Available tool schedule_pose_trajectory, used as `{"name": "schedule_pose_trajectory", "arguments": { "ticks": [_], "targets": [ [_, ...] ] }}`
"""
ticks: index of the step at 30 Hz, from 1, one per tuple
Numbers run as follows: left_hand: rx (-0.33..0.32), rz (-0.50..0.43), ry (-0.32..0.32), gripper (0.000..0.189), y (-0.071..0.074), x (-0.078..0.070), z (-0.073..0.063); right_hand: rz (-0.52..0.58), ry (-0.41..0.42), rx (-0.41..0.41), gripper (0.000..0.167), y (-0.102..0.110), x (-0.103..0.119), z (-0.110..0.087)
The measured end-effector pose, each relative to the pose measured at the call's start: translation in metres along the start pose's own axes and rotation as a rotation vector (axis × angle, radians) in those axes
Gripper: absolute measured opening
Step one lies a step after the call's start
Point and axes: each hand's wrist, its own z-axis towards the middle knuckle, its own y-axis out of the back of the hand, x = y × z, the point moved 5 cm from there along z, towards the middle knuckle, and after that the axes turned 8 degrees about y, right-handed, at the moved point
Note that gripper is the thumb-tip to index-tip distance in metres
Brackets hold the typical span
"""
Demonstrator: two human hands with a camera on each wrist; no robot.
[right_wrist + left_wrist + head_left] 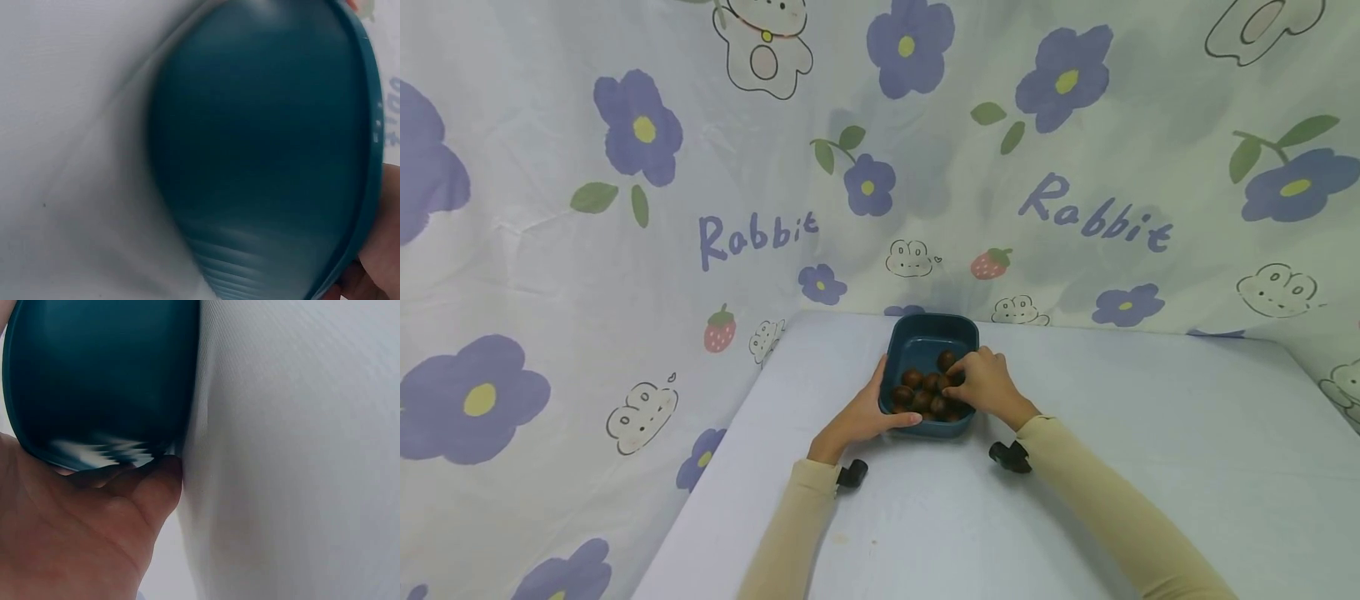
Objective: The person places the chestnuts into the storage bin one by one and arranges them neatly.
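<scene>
A dark teal rectangular tub (943, 428) stands on the white table with several round brown nuts (902, 395) gathered mostly in its near half. My left hand (865, 410) grips the tub at its near left corner, thumb over the near rim. In the left wrist view the fingers of that hand (75, 531) lie along the outside wall of the tub (106, 369). My right hand (988, 383) reaches over the right rim and pinches a nut (944, 382) between thumb and fingers. The tub's wall (262, 137) hides most of this hand (384, 244) in the right wrist view.
The white table (1120, 433) stretches to both sides and toward me. Behind it hangs a cloth (955, 183) printed with flowers and rabbits. A black wrist camera (853, 474) is on the left wrist, another camera (1011, 457) on the right.
</scene>
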Motion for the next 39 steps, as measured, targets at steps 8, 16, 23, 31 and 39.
{"name": "schedule_pose_trajectory", "arguments": {
  "ticks": [8,16,23,31,39],
  "targets": [
    [0.000,-0.005,-0.017,0.132,0.000,-0.001,0.001,-0.044,-0.014,0.018,0.027,-0.002,0.003,0.001],
    [0.000,-0.004,0.005,0.134,-0.001,0.000,0.000,-0.076,-0.008,0.006,0.026,-0.003,0.005,0.002],
    [0.004,-0.012,0.011,0.135,-0.002,0.002,-0.001,-0.097,-0.032,0.026,0.028,-0.006,0.004,0.002],
    [0.014,-0.025,0.001,0.133,-0.004,0.001,-0.001,0.029,-0.016,-0.001,0.028,0.005,-0.003,-0.002],
    [0.009,-0.020,-0.016,0.134,0.000,-0.002,-0.001,0.158,0.014,-0.083,0.033,0.037,-0.015,-0.022]
  ]
}}
